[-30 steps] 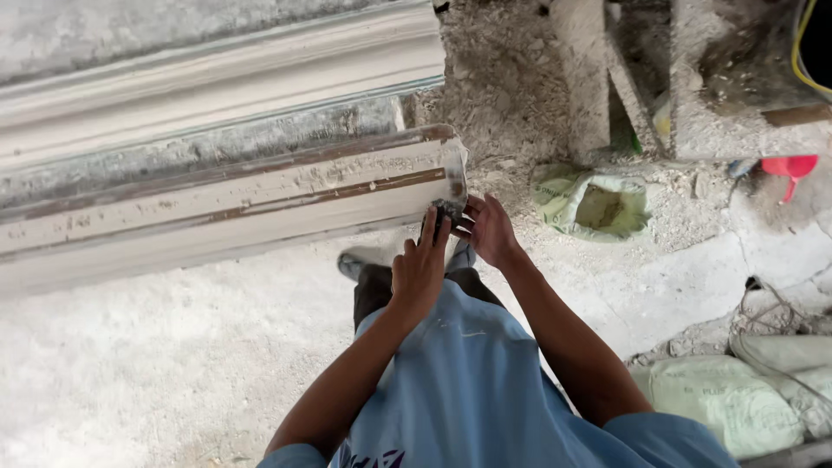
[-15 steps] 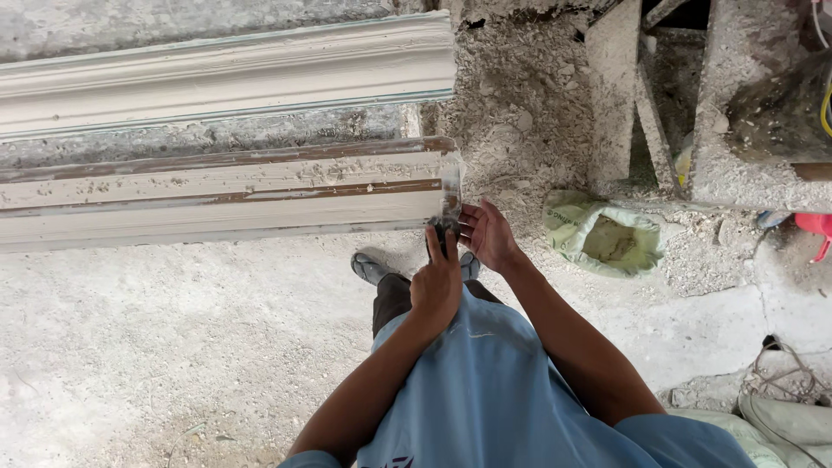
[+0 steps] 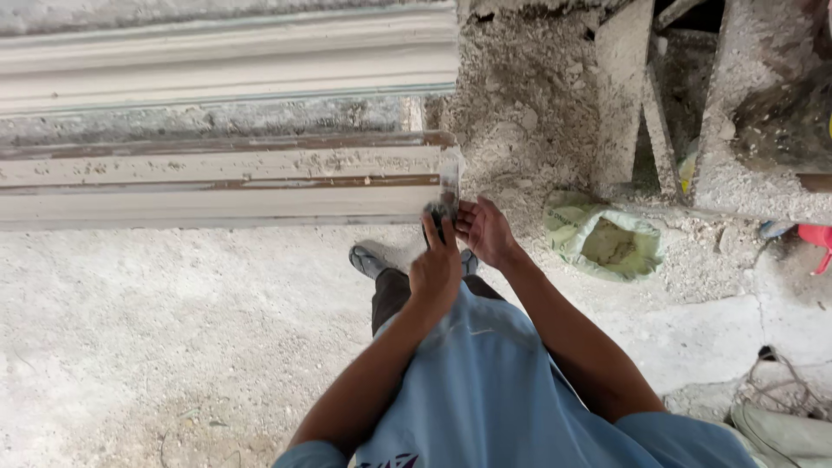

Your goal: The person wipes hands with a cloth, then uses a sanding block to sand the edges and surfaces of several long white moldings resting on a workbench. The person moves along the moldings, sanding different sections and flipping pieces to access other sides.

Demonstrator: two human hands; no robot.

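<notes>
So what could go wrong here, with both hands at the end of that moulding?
1. The left hand and right hand are bare at the moulding end, where a small dark tool sits; a slip could nick fingers.
2. Loose rubble and the sack lie close to the feet, likely a trip risk.

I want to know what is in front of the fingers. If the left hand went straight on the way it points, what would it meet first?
Probably the cut end of the long moulded beam; the left hand points up at it, though depth is unclear.
</notes>
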